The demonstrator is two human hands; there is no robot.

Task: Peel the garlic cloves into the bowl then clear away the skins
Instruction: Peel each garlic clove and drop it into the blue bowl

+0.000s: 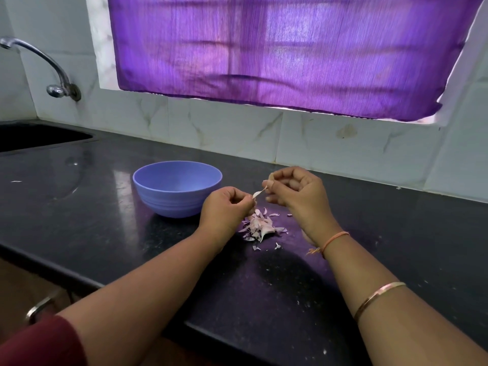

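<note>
Two bare hands meet just above a dark counter [92, 212], seen from the person's own head.

The left hand [227, 204] is closed, its fingertips pinched together on a garlic clove [254, 194]. Only a small pale tip of the clove shows past the fingers; the rest is hidden in the grip.

The right hand [295, 191] sits just right of that grip and slightly higher. Its fingers are curled in, and its thumb and forefinger pinch the end of a thin strip [261, 192] of skin. The strip runs taut from the clove up to the right thumb, bridging the small gap between the hands.

Directly below the grip, a loose pile of pinkish-white skins [260, 225] lies on the counter, with a few flakes scattered toward the person.

A lilac bowl [179, 180] stands upright just left of the grip and a little farther away, near the left hand but not touching it.

Far left of the hands are a dark sink [39, 136] and a curved metal tap [39, 56]. A purple curtain [277, 54] hangs above, on the far wall.

The right arm wears a thread [335, 237] at the wrist and a bangle [377, 297] on the forearm. A maroon sleeve [39, 342] covers the left upper arm.
</note>
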